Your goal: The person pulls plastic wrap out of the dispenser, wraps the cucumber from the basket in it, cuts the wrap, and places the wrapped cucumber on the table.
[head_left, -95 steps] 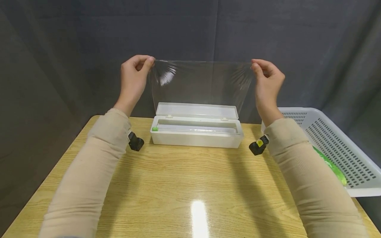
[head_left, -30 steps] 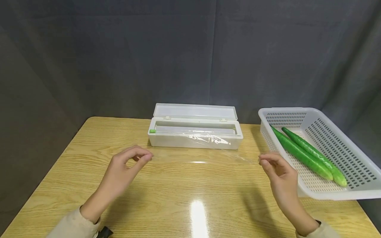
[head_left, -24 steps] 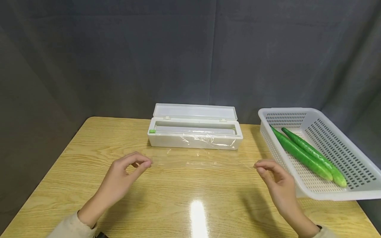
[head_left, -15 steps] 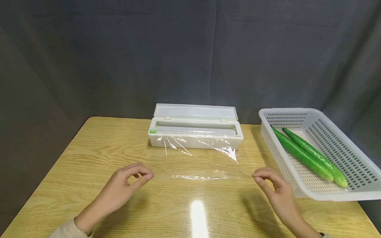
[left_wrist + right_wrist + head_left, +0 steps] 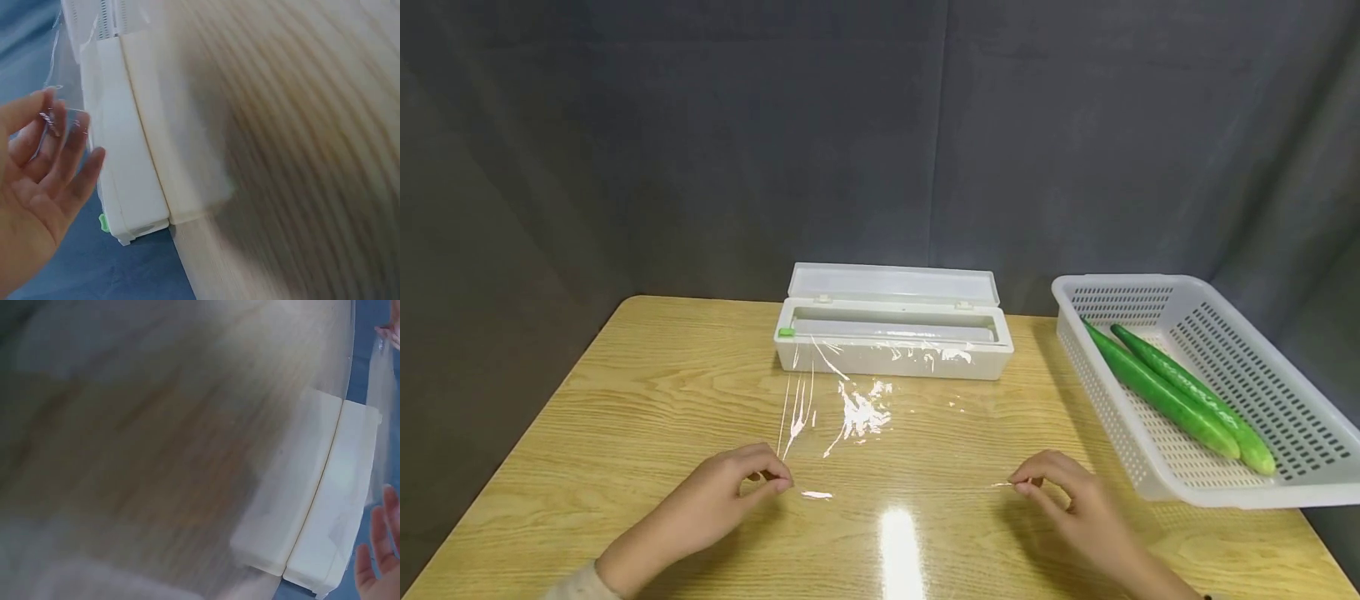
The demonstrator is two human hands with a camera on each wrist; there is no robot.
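Observation:
A sheet of clear plastic wrap [image 5: 861, 412] runs from the white wrap dispenser box [image 5: 895, 360] toward me, creased and glinting. My left hand [image 5: 722, 500] pinches its near left corner between thumb and index finger, low over the table. The near right corner is pinched the same way by my right hand [image 5: 1067, 508]. Inside the box, whose lid [image 5: 893, 284] stands raised at the back, lies the wrap roll [image 5: 891, 328]. A green slider [image 5: 786, 332] sits at the box's left end. In the left wrist view, wrap [image 5: 69, 62] stretches from my left fingertips.
To the right, a white perforated basket [image 5: 1262, 358] holds two cucumbers, one smooth [image 5: 1157, 387] and one bumpier [image 5: 1195, 392]. It stands partly past the right edge of the wooden table [image 5: 647, 400]. A dark curtain [image 5: 775, 150] hangs behind.
Both hands have come down from above the box and toward me, drawing the wrap out over the front of the box and low over the table. The box stays in place.

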